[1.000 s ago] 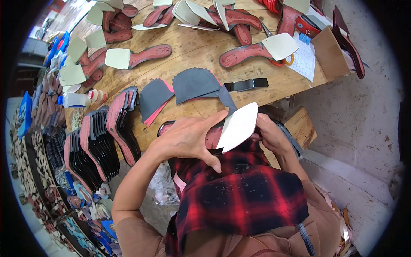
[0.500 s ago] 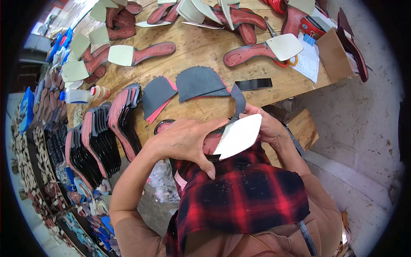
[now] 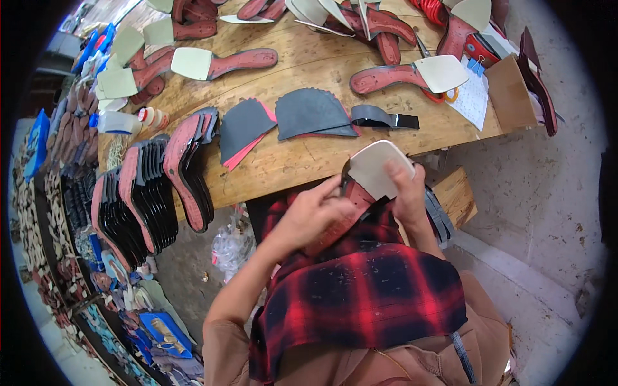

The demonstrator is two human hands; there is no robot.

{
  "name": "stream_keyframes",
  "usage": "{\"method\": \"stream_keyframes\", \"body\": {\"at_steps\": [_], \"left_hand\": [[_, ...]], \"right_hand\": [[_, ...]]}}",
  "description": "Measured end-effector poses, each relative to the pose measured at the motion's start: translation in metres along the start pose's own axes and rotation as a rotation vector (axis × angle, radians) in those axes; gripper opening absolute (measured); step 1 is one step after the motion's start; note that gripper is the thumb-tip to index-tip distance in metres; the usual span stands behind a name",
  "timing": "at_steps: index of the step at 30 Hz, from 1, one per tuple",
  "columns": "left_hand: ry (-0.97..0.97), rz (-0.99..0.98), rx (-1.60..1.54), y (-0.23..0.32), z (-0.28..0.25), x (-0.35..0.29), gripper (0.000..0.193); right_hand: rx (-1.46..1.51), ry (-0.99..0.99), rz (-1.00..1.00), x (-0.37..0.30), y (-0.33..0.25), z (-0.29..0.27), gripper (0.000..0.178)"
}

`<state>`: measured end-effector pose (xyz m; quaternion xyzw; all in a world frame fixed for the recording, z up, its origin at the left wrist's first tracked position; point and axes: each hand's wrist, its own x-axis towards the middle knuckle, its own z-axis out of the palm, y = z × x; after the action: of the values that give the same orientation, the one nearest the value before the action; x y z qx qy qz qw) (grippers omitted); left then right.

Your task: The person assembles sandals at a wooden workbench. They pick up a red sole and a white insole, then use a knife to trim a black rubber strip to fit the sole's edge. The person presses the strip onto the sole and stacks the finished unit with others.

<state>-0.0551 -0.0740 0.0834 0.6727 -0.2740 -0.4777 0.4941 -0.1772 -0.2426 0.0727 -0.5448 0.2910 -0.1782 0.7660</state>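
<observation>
In front of my plaid-covered lap I hold a shoe insole with a red body [image 3: 360,191] and a pale, squarish front piece [image 3: 376,164]. My right hand [image 3: 408,198] grips the front piece at its right side, thumb across the top face. At the left edge of the red part is my left hand [image 3: 313,217], its fingers bent against the insole and partly smeared. Black strip material shows along both edges just below the pale piece. The heel end is mostly hidden beneath my left hand and wrist.
On the wooden table [image 3: 309,164] lie dark toothed-edge sheets [image 3: 312,112], a curled black strip [image 3: 373,116] and several red insoles with pale fronts [image 3: 386,80]. Stacked black-edged insoles [image 3: 183,174] overhang its left front edge. A cardboard box [image 3: 514,93] stands at the right.
The insole has turned, so its pale front points away from me instead of right. My left hand has shifted to its left edge. The dark strip near my right hand now lies curled on the table.
</observation>
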Motion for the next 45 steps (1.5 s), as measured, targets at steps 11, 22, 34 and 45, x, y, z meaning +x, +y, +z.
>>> {"method": "stream_keyframes", "body": {"at_steps": [11, 22, 34, 45], "left_hand": [[-0.251, -0.087, -0.222, -0.027, -0.012, -0.047, 0.038], [-0.010, 0.151, -0.300, -0.030, -0.015, -0.020, 0.037], [0.279, 0.476, -0.330, 0.015, -0.044, 0.013, 0.042], [1.174, 0.731, 0.098, 0.053, -0.092, 0.042, 0.040]], "right_hand": [[0.123, -0.126, 0.138, 0.021, 0.013, 0.024, 0.039], [0.025, -0.190, 0.146, 0.023, 0.007, 0.039, 0.040], [-0.224, -0.490, -0.014, 0.048, -0.055, 0.074, 0.045], [-0.100, -0.092, -0.091, 0.032, -0.025, 0.134, 0.022]]}}
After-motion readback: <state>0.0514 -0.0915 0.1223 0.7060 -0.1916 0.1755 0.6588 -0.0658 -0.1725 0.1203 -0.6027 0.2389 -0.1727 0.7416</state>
